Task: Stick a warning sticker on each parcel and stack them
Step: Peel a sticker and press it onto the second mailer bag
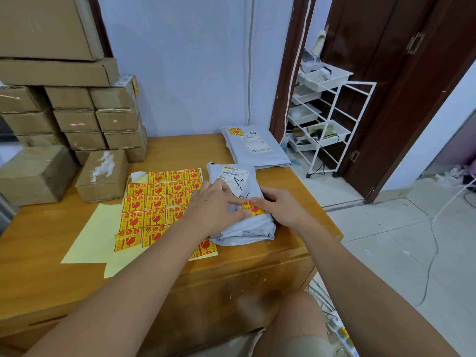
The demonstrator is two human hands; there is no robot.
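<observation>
Sticker (253, 208) going onto parcel (242, 202) on surface (296, 181): left fingers (238, 200) flat, pressing its edge, right fingers (257, 201) straight alongside, nothing gripped; next, smooth down, then stack on far parcel (257, 148).

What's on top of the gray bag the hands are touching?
On the gray bag you can see a white label, black pen marks and a yellow sticker. The left hand and right hand cover the rest.
</observation>
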